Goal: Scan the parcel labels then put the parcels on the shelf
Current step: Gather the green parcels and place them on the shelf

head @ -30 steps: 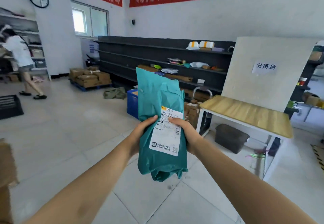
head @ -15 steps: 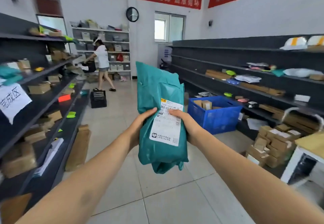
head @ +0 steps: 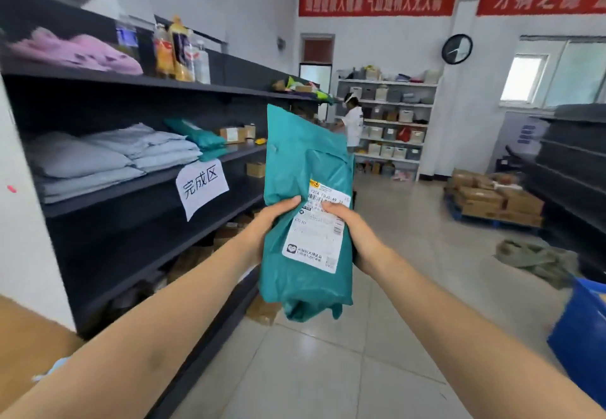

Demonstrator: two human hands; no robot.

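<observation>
- At the centre of the view, a teal parcel [head: 301, 162] is held upright in the air, above the tiled floor and just right of the dark shelf [head: 108, 194].
- Its white label [head: 316, 225] faces the camera.
- The left hand [head: 265, 228] grips the left edge of the parcel, and the right hand [head: 357, 238] grips the right edge. Both thumbs lie on the front, near the top of the label.
- On the middle board of the shelf, grey parcels [head: 108, 156] lie in piles at the near end, with teal parcels [head: 196, 134] behind them. A paper sign [head: 201, 189] hangs from the edge of this board.
- On the top board stand bottles [head: 178, 51] and pink slippers [head: 75, 51].
- Far behind the parcel, partly hidden by it, a person in white [head: 352, 123] stands at a white shelf [head: 393, 123].
- On the right are cardboard boxes [head: 492, 198] on a pallet, a green sack [head: 537, 261] on the floor, and a blue crate [head: 580, 336] at the near edge.
</observation>
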